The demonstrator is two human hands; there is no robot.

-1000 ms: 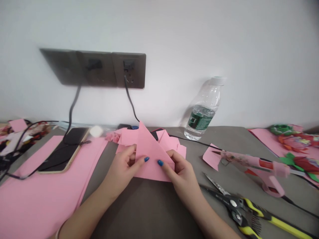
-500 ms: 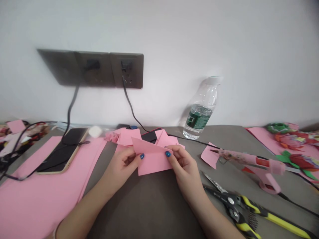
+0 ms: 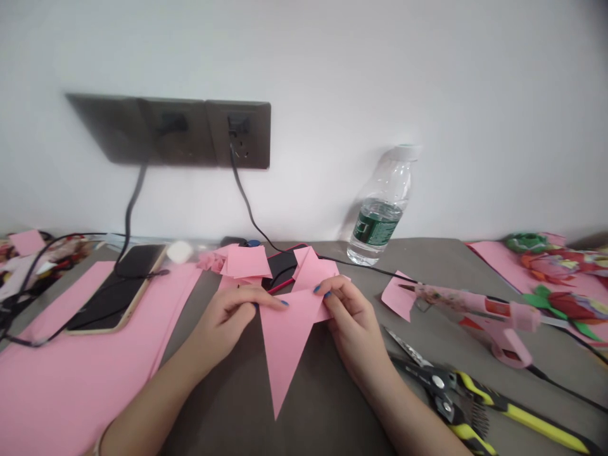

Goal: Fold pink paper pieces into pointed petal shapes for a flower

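Note:
A folded piece of pink paper [image 3: 285, 342] lies on the grey table [image 3: 323, 405] with its long point toward me. My left hand [image 3: 228, 316] pinches the paper's upper left edge, fingers pressed together. On the upper right corner my right hand [image 3: 349, 313] grips it, fingers curled over the fold. Several smaller pink paper pieces [image 3: 247, 261] lie just behind the hands.
Pink sheets [image 3: 71, 373] and a phone [image 3: 118, 288] with a cable lie at left. A water bottle [image 3: 382, 212] leans against the wall. A pink glue gun [image 3: 479, 313] and yellow-handled scissors [image 3: 475, 396] lie at right, paper flowers [image 3: 560, 278] beyond.
The paper was turned over: its point stood up toward the wall a second ago, then lay flat, and now hangs down toward me. Both hands kept hold of it.

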